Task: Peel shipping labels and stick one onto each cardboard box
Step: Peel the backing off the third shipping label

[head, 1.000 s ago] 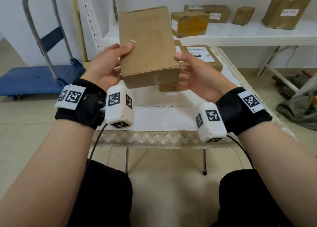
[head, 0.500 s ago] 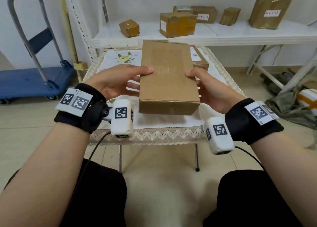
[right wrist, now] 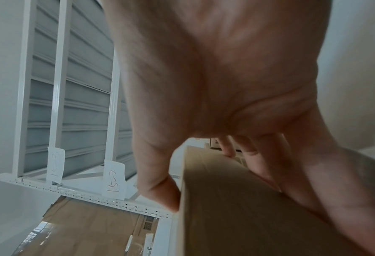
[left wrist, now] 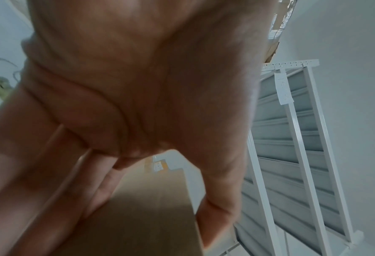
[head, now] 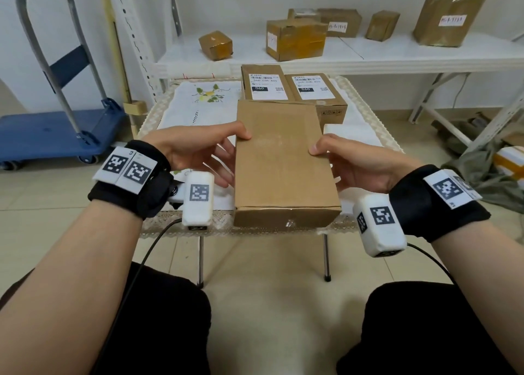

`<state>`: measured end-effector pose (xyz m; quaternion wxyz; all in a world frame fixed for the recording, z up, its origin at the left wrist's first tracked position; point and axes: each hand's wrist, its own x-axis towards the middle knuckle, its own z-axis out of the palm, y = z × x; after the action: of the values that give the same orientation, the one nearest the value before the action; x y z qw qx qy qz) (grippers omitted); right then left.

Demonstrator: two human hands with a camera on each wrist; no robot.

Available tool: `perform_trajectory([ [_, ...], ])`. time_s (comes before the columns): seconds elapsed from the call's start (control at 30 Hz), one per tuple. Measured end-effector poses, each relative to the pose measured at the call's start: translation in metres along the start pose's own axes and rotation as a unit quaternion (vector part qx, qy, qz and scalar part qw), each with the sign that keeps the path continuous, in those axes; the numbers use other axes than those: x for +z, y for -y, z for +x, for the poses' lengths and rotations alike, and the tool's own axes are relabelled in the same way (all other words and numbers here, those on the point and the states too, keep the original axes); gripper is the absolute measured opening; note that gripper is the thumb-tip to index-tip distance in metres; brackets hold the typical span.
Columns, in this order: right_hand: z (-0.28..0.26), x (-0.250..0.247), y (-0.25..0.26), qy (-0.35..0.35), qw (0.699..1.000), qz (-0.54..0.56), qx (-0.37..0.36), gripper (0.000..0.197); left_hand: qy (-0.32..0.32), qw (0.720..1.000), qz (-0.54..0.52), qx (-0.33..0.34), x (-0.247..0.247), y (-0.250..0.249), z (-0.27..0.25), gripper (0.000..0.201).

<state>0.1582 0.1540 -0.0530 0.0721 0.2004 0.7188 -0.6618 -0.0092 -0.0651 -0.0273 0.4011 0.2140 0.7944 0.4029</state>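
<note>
While the white-clothed, lace-edged desk (head: 181,111) fills the middle of the frame, the plain brown unlabelled cardboard box (head: 280,162) sits at its near edge in the centre, clasped by the left hand (head: 198,150) and right hand (head: 357,164), thumbs on top and fingers curled down its sides. Two labelled brown boxes (head: 292,86) stand just behind it. I judge the box is being positioned for labelling; next calls for freeing a hand to peel a label, perhaps from the white stack (head: 346,132) right of centre.

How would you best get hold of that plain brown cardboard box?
By its two long sides, one hand from each side: left hand and right hand grip the plain brown cardboard box so, thumbs on top, leaving its flat top free.
</note>
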Motion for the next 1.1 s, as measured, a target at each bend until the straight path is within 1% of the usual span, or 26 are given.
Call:
perform_trajectory([
  [0.03, 0.000, 0.000, -0.001, -0.001, 1.000, 0.000, 0.012, 0.022, 0.004, 1.000, 0.007, -0.007, 0.001, 0.000, 0.000, 0.040],
  [0.13, -0.002, 0.003, 0.000, 0.007, 0.999, -0.004, 0.046, 0.024, 0.018, 0.999, 0.026, -0.034, 0.003, 0.001, 0.000, 0.046],
  [0.2, -0.001, 0.004, 0.001, -0.001, 0.999, -0.010, 0.051, 0.024, 0.018, 0.998, 0.033, -0.045, 0.004, 0.001, 0.001, 0.050],
  [0.3, 0.004, 0.006, 0.004, -0.027, 0.999, -0.001, 0.032, 0.025, -0.002, 0.999, 0.031, -0.040, 0.004, 0.001, 0.005, 0.051],
  [0.47, 0.016, 0.008, 0.008, -0.078, 0.997, -0.003, -0.005, 0.035, -0.063, 0.998, 0.012, -0.008, 0.004, -0.001, 0.013, 0.050],
  [0.57, 0.021, 0.010, 0.010, -0.119, 0.993, 0.024, -0.016, 0.028, -0.090, 0.996, -0.013, 0.009, 0.002, -0.001, 0.018, 0.057],
  [0.63, 0.024, 0.011, 0.011, -0.136, 0.990, 0.035, -0.019, 0.023, -0.098, 0.995, -0.018, 0.017, 0.002, -0.001, 0.020, 0.058],
  [0.77, 0.027, 0.013, 0.011, -0.126, 0.991, 0.034, -0.008, 0.019, -0.090, 0.996, 0.000, 0.022, 0.006, 0.000, 0.022, 0.047],
  [0.9, 0.028, 0.013, 0.006, -0.106, 0.994, 0.013, 0.003, 0.020, -0.083, 0.996, 0.032, -0.001, 0.008, 0.003, 0.022, 0.042],
  [1.03, 0.025, 0.012, 0.004, -0.104, 0.994, 0.014, -0.004, 0.016, -0.107, 0.991, 0.075, -0.023, 0.009, 0.005, 0.024, 0.043],
  [1.1, 0.023, 0.008, 0.004, -0.106, 0.994, 0.018, -0.009, 0.024, -0.126, 0.989, 0.078, -0.024, 0.006, 0.003, 0.026, 0.045],
])
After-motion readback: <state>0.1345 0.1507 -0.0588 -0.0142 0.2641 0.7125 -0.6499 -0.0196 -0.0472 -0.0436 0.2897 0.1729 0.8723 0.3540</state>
